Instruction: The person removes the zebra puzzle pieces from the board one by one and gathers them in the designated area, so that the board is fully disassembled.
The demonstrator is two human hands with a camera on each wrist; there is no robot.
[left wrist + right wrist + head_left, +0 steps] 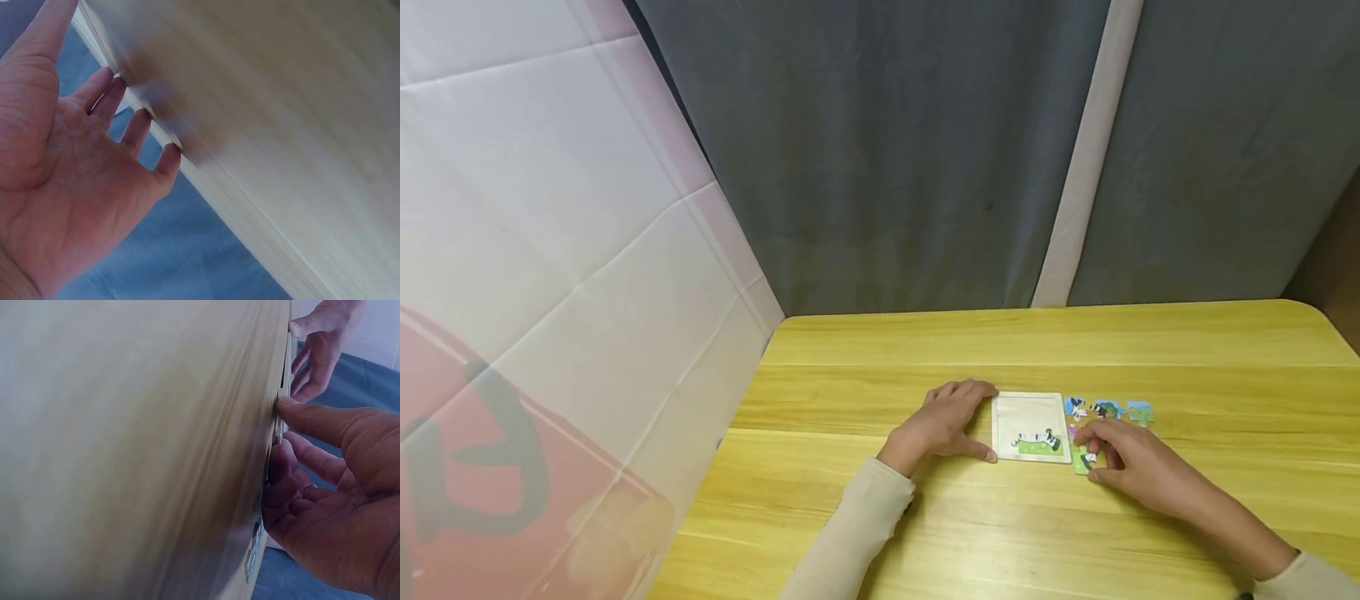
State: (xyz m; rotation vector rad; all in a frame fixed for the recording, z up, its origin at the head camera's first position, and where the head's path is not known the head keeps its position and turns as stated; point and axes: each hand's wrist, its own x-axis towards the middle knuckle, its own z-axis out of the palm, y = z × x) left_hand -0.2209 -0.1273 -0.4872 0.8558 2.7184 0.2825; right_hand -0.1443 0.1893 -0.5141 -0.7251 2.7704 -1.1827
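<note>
A square wooden puzzle tray lies on the table, with a zebra piece placed in its lower right part. My left hand is spread along the tray's left side, thumb at the near corner and fingertips at the far one. In the left wrist view the fingers touch the wooden edge. Just right of the tray, my right hand pinches a green and white puzzle piece between thumb and index finger. The right wrist view shows the right hand low at the table surface, its other fingers curled.
More puzzle pieces lie right of the tray: a blue one, one with a dark animal and greenery, and one with a tree. The yellow wood-grain table meets a grey curtain behind and a white printed sheet at left.
</note>
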